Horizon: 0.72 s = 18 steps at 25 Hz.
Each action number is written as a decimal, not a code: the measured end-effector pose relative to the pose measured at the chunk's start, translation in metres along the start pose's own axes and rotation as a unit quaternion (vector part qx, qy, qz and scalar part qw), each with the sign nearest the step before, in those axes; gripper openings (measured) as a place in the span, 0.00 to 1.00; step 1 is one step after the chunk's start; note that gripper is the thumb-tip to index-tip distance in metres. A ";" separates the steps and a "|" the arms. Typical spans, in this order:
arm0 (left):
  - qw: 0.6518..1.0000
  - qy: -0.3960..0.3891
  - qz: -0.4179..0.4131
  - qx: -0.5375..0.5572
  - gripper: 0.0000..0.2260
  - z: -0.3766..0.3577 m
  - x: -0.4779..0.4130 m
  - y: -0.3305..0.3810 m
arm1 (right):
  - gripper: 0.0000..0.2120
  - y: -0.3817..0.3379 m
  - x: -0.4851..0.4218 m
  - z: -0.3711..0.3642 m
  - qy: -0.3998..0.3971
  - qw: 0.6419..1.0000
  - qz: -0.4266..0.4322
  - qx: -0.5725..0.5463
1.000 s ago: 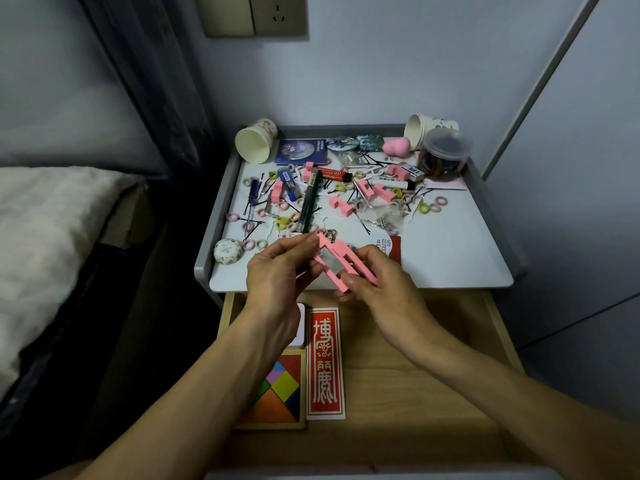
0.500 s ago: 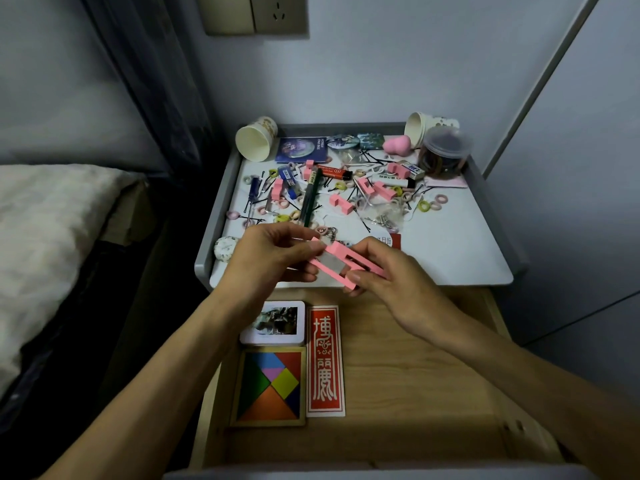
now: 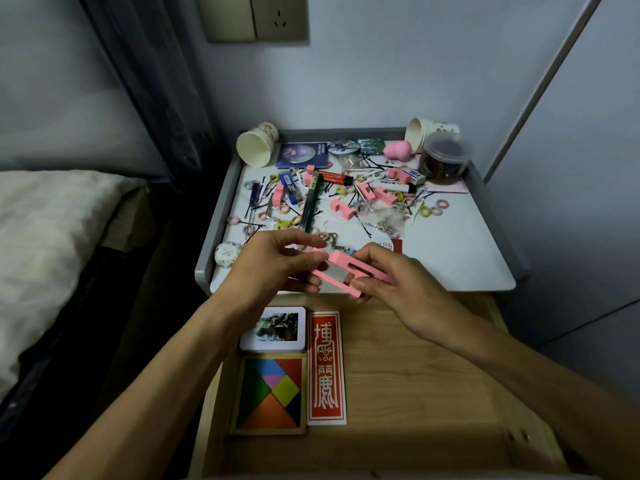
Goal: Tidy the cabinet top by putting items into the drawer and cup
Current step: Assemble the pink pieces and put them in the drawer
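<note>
The right front part of the cabinet top (image 3: 450, 261) lies bare, and so does the right half of the open drawer (image 3: 415, 375) below it. A grey rim walls the top on its left, back and right sides. Hair ties (image 3: 426, 211), pink blocks (image 3: 343, 209) and a pen (image 3: 310, 202) crowd the back and left. The left cup (image 3: 256, 147) lies on its side in the back left corner, mouth forward. The right cup (image 3: 424, 131) lies just behind a jar (image 3: 445, 159). A tin (image 3: 273, 329), a puzzle (image 3: 268, 393) and a red card (image 3: 325, 367) fill the drawer's left side. The left hand (image 3: 277, 265) and right hand (image 3: 391, 282) hold a pink frame (image 3: 341, 260) over the top's front edge.
</note>
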<state>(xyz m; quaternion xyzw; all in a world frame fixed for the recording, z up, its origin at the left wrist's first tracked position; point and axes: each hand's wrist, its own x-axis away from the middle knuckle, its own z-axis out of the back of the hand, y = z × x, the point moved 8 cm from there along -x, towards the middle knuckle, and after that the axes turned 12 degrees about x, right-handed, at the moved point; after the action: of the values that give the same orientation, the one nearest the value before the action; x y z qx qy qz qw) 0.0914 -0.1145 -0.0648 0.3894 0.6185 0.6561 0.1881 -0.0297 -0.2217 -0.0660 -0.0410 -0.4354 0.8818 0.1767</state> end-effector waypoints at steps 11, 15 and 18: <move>1.000 -0.004 -0.023 0.005 0.07 -0.010 0.001 0.000 | 0.10 0.002 -0.001 0.011 0.058 0.996 0.002 0.067; 0.999 -0.028 -0.014 0.013 0.07 -0.017 0.003 -0.004 | 0.13 -0.002 -0.001 0.002 0.044 0.994 0.015 0.103; 0.999 -0.021 -0.002 0.030 0.07 -0.013 0.003 -0.009 | 0.15 -0.007 -0.002 0.000 0.035 0.987 0.040 0.149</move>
<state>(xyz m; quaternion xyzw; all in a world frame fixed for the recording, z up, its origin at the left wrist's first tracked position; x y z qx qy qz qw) 0.0778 -0.1201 -0.0713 0.4071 0.6346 0.6288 0.1903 -0.0264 -0.2186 -0.0604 -0.0621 -0.2906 0.9413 0.1601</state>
